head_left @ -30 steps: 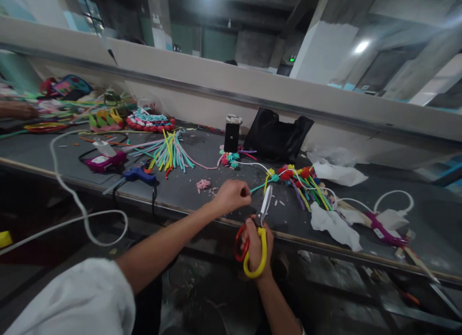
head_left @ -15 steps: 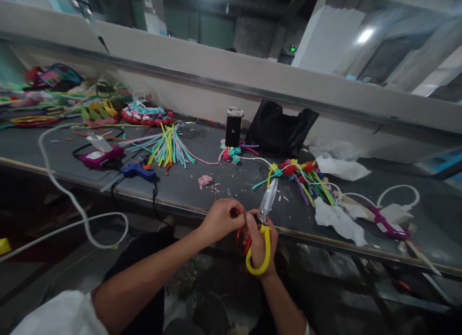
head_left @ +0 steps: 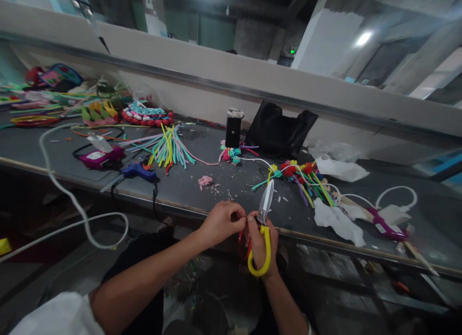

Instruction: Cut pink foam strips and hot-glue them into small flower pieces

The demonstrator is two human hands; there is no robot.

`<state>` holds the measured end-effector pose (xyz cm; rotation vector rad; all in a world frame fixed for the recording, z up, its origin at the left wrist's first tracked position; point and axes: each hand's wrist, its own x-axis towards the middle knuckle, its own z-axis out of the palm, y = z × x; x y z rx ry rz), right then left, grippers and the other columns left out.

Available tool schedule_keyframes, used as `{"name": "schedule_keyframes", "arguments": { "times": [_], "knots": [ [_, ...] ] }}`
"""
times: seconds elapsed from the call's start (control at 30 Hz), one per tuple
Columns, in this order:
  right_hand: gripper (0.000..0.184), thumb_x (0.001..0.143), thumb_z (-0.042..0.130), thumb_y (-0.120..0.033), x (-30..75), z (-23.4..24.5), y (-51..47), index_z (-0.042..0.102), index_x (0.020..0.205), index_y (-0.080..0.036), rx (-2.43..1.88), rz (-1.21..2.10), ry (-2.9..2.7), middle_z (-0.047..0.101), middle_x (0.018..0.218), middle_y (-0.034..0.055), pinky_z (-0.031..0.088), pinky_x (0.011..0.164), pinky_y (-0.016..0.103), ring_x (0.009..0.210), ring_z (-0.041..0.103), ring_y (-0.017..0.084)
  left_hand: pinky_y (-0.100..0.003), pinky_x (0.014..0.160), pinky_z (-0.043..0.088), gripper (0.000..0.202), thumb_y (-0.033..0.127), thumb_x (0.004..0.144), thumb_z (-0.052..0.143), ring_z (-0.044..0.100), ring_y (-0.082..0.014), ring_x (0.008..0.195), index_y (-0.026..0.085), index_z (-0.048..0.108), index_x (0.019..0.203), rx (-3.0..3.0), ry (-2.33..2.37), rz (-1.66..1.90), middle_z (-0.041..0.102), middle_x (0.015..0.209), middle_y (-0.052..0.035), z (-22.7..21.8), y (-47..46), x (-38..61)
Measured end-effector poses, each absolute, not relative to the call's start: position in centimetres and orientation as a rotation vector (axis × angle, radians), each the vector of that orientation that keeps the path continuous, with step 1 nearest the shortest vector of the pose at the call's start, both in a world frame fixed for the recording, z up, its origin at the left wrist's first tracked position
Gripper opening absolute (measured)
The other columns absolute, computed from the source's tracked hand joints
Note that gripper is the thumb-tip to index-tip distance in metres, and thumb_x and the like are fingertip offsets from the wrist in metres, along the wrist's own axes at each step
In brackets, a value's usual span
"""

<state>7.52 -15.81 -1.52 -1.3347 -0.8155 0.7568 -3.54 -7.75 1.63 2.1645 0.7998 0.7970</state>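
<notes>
My right hand (head_left: 260,241) grips a pair of scissors (head_left: 263,229) with a yellow and a red handle loop; the blades point up and away over the table's front edge (head_left: 180,210). My left hand (head_left: 222,222) is closed in a pinch right beside the scissors' pivot, touching my right hand's fingers. What the pinch holds is too small to make out. Just beyond the blades lies a bunch of pipe-cleaner flowers (head_left: 299,173) with coloured stems.
On the dark table lie a fan of coloured pipe cleaners (head_left: 168,149), a blue glue gun (head_left: 137,171), a magenta glue gun (head_left: 99,157), a second magenta glue gun (head_left: 386,226), white paper scraps (head_left: 337,219), a black bag (head_left: 279,130) and a dark bottle (head_left: 233,128). A white cable (head_left: 68,195) hangs off the front.
My left hand drew back from over the table to the scissors near the edge. The scissors and my right hand dropped slightly toward me.
</notes>
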Motion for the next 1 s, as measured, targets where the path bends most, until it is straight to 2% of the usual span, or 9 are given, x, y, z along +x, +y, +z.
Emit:
{"name": "schedule_keyframes", "arguments": {
  "times": [0.27, 0.43, 0.6, 0.8, 0.9, 1.0],
  "knots": [
    [0.026, 0.083, 0.061, -0.045, 7.3, -1.4, -15.4, 0.055, 0.084, -0.020, -1.261, 0.824, -0.727, 0.044, 0.047, -0.0098, 0.035, 0.039, 0.018, 0.038, 0.038, 0.007, -0.020, 0.059, 0.038, 0.008, 0.018, 0.073, 0.057, 0.054, -0.0109, 0.062, 0.016, 0.063, 0.068, 2.046, 0.805, 0.770, 0.061, 0.064, 0.0022, 1.3, -7.8, -3.5],
    [0.029, 0.082, 0.060, -0.048, 7.1, -0.6, -15.7, 0.054, 0.082, -0.020, -1.296, 0.746, -0.728, 0.045, 0.048, -0.0089, 0.036, 0.039, 0.019, 0.038, 0.039, 0.008, -0.020, 0.057, 0.038, 0.010, 0.023, 0.075, 0.058, 0.054, -0.0111, 0.062, 0.016, 0.064, 0.070, 1.981, 0.778, 0.753, 0.062, 0.066, 0.0014, 1.5, -8.0, -3.4],
    [0.030, 0.083, 0.059, -0.049, 7.0, -0.7, -15.8, 0.055, 0.083, -0.019, -1.302, 0.744, -0.724, 0.046, 0.048, -0.0083, 0.037, 0.039, 0.019, 0.038, 0.040, 0.008, -0.020, 0.057, 0.037, 0.007, 0.018, 0.070, 0.058, 0.051, -0.0103, 0.060, 0.016, 0.062, 0.066, 1.966, 0.769, 0.792, 0.059, 0.063, 0.0019, 1.6, -8.1, -3.3],
    [0.034, 0.084, 0.058, -0.049, 6.3, -2.1, -16.2, 0.059, 0.099, -0.019, -1.360, 0.791, -0.862, 0.055, 0.057, -0.0049, 0.042, 0.044, 0.021, 0.045, 0.051, 0.011, -0.021, 0.060, 0.038, 0.015, 0.029, 0.071, 0.065, 0.048, -0.0097, 0.060, 0.015, 0.062, 0.068, 1.375, 0.735, 0.971, 0.057, 0.064, 0.0020, 2.7, -7.4, -3.8],
    [0.032, 0.083, 0.059, -0.047, 5.6, -2.5, -16.3, 0.061, 0.099, -0.019, -1.414, 0.801, -0.982, 0.057, 0.060, -0.0037, 0.042, 0.044, 0.022, 0.046, 0.050, 0.012, -0.022, 0.062, 0.038, 0.015, 0.028, 0.069, 0.068, 0.048, -0.0097, 0.062, 0.014, 0.063, 0.068, 1.204, 0.703, 1.014, 0.057, 0.065, 0.0016, 3.1, -7.2, -4.0],
    [0.026, 0.083, 0.059, -0.042, 5.1, -2.6, -16.3, 0.064, 0.095, -0.020, -1.465, 0.711, -1.084, 0.062, 0.066, -0.0011, 0.044, 0.051, 0.023, 0.052, 0.055, 0.013, -0.021, 0.062, 0.037, 0.014, 0.026, 0.069, 0.068, 0.048, -0.0096, 0.061, 0.014, 0.062, 0.066, 1.164, 0.699, 1.007, 0.056, 0.063, 0.0016, 3.1, -7.1, -4.1]
  ]
}}
